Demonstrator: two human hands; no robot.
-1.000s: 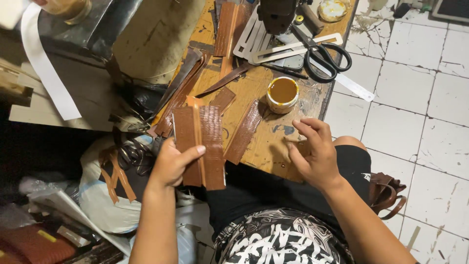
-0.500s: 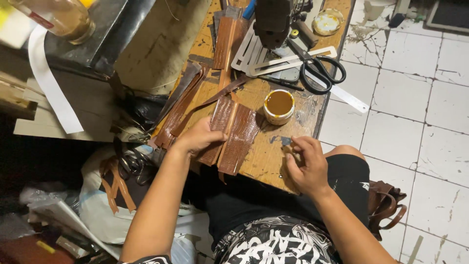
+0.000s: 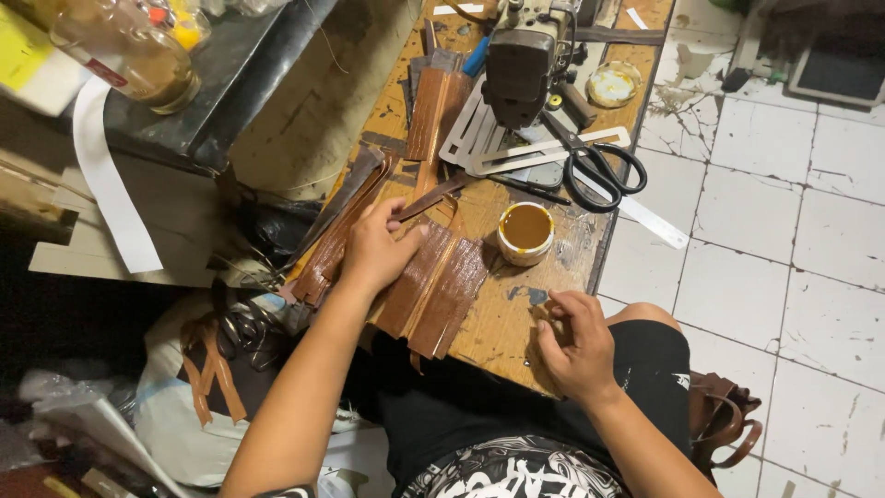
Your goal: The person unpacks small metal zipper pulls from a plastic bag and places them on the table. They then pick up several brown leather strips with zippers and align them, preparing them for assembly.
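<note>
Under the left hand lie brown leather strips, the palm pressing flat on them with fingers spread. Just right of the strips, the right hand rests on the wooden bench, fingers curled together; whether they pinch something cannot be told. Beyond both hands stands an open pot of brown glue, with black scissors farther off

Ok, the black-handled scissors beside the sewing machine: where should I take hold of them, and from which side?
Take the scissors by the black handle loops, coming from the floor side of the wooden table. The loops sit near the table's edge with nothing over them, while the blades run under the white template toward the sewing machine, so that end is probably crowded.
</note>
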